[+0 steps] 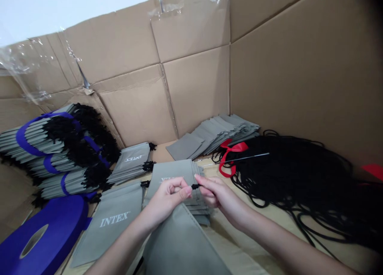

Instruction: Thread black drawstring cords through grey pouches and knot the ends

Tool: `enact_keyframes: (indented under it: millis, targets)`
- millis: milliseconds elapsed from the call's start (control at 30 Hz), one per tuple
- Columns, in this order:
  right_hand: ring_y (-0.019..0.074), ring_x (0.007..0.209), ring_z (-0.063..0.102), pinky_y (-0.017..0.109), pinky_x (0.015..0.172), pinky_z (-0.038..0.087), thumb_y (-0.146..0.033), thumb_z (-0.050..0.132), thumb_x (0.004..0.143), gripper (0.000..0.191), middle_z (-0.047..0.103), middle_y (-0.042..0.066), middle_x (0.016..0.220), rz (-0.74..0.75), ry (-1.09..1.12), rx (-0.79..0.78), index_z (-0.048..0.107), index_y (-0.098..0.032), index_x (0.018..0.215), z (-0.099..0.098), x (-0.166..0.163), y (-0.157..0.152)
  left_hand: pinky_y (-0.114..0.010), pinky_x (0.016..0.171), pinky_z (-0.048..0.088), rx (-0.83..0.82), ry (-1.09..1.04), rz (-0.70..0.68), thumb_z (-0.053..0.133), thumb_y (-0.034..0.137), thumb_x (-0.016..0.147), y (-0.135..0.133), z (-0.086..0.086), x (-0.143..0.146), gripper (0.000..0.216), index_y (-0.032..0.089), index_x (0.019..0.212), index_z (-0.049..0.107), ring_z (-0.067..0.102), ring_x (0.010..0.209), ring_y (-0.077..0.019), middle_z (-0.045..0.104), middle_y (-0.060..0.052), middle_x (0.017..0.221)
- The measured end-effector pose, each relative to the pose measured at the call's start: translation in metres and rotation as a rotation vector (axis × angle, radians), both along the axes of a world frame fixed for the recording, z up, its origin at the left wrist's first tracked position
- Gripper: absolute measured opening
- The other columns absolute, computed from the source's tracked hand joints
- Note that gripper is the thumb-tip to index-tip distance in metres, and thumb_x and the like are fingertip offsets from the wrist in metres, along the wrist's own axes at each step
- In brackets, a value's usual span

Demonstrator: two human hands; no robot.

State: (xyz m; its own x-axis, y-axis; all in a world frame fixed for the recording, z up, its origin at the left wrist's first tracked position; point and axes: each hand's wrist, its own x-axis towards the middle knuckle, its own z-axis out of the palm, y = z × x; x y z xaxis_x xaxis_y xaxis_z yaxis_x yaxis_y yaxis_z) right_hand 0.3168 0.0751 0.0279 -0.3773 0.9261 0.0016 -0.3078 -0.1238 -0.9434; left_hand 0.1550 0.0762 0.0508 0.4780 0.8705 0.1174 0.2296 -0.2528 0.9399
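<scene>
My left hand (167,198) and my right hand (216,195) meet above a stack of grey fabric bags (179,175). Both pinch a small black knot of drawstring cord (195,186) between thumb and fingertips. Under my forearms lies another grey bag (182,247). To the left a grey bag printed INTEX (110,223) lies flat on the table.
A big tangle of black cord (302,179) with a red ribbon (230,155) and a thin metal needle (254,156) lies right. Fanned plain grey bags (215,135) sit behind. Bundles tied with blue tape (50,151), a blue tape roll (42,235) and cardboard walls (194,83) surround.
</scene>
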Motion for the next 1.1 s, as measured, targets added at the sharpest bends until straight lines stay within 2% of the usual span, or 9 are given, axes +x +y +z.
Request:
enact_keyframes:
  millis: [133, 233, 300, 400, 567, 733, 867, 1000, 1100]
  targets:
    - [0.0038, 0.036, 0.007, 0.022, 0.04, 0.003, -0.063, 0.048, 0.07, 0.049, 0.019, -0.012, 0.038, -0.021, 0.002, -0.047, 0.034, -0.02, 0.051, -0.012, 0.001, 0.01, -0.021, 0.056, 0.028, 0.08, 0.12, 0.004, 0.052, 0.043, 0.079, 0.004, -0.003, 0.0, 0.031, 0.012, 0.075, 0.059, 0.04, 0.06, -0.0103, 0.053, -0.001, 0.067]
    - [0.0043, 0.035, 0.007, 0.022, 0.039, 0.003, -0.07, 0.042, 0.067, 0.053, 0.019, -0.012, 0.036, -0.033, -0.02, -0.048, 0.039, -0.02, 0.053, -0.019, 0.001, 0.018, -0.021, 0.052, 0.025, 0.159, 0.22, 0.066, 0.051, 0.041, 0.08, 0.004, -0.004, -0.001, 0.03, 0.012, 0.075, 0.06, 0.035, 0.054, -0.0093, 0.047, 0.002, 0.059]
    - [0.0048, 0.036, 0.011, 0.021, 0.039, 0.005, -0.072, 0.041, 0.068, 0.054, 0.022, -0.011, 0.039, -0.075, -0.056, 0.03, 0.043, -0.019, 0.056, -0.021, 0.001, 0.02, -0.021, 0.05, 0.023, 0.182, 0.258, 0.076, 0.05, 0.04, 0.08, 0.003, -0.003, -0.002, 0.029, 0.013, 0.076, 0.06, 0.032, 0.052, -0.0091, 0.044, 0.004, 0.055]
    - [0.0058, 0.041, 0.021, 0.02, 0.04, 0.013, -0.068, 0.045, 0.071, 0.052, 0.029, -0.009, 0.047, -0.134, -0.133, 0.172, 0.048, -0.017, 0.064, -0.023, 0.0, 0.017, -0.021, 0.053, 0.027, 0.208, 0.273, 0.04, 0.05, 0.038, 0.081, 0.0, 0.001, -0.004, 0.027, 0.013, 0.076, 0.061, 0.037, 0.055, -0.0098, 0.05, 0.002, 0.059]
    - [0.0066, 0.045, 0.023, 0.022, 0.041, 0.015, -0.065, 0.037, 0.079, 0.051, 0.031, -0.007, 0.055, 0.072, -0.141, 0.276, 0.045, -0.017, 0.068, -0.025, -0.003, 0.01, -0.021, 0.059, 0.034, 0.2, 0.278, 0.004, 0.049, 0.037, 0.081, -0.001, 0.003, -0.005, 0.028, 0.013, 0.077, 0.063, 0.046, 0.061, -0.0123, 0.059, -0.001, 0.068]
    - [0.0065, 0.046, 0.019, 0.023, 0.043, 0.012, -0.056, 0.045, 0.081, 0.045, 0.026, -0.007, 0.052, -0.002, -0.193, 0.378, 0.042, -0.017, 0.06, -0.027, -0.007, 0.007, -0.021, 0.061, 0.035, 0.197, 0.277, -0.009, 0.048, 0.037, 0.082, -0.002, 0.001, -0.003, 0.029, 0.013, 0.075, 0.062, 0.047, 0.064, -0.0126, 0.059, -0.002, 0.07]
    - [0.0056, 0.043, 0.013, 0.025, 0.042, 0.008, -0.055, 0.05, 0.079, 0.046, 0.021, -0.009, 0.046, -0.033, -0.128, 0.282, 0.041, -0.017, 0.055, -0.024, -0.009, 0.003, -0.021, 0.061, 0.034, 0.176, 0.271, -0.032, 0.047, 0.04, 0.082, -0.003, 0.002, -0.003, 0.031, 0.013, 0.073, 0.06, 0.045, 0.065, -0.0121, 0.056, 0.0, 0.068]
    - [0.0044, 0.039, 0.008, 0.023, 0.039, 0.007, -0.049, 0.06, 0.074, 0.042, 0.017, -0.012, 0.042, -0.076, 0.106, 0.011, 0.035, -0.019, 0.056, -0.02, -0.01, -0.001, -0.021, 0.059, 0.03, 0.155, 0.221, -0.057, 0.047, 0.037, 0.083, -0.005, 0.005, -0.002, 0.027, 0.014, 0.07, 0.055, 0.039, 0.062, -0.0107, 0.048, 0.002, 0.064]
    - [0.0037, 0.036, 0.009, 0.023, 0.037, 0.009, -0.041, 0.064, 0.071, 0.045, 0.018, -0.013, 0.038, -0.092, 0.246, -0.135, 0.028, -0.021, 0.054, -0.017, -0.009, 0.0, -0.021, 0.056, 0.027, 0.21, 0.232, -0.008, 0.047, 0.036, 0.083, -0.005, 0.004, 0.0, 0.026, 0.015, 0.066, 0.049, 0.035, 0.059, -0.0101, 0.041, 0.004, 0.06]
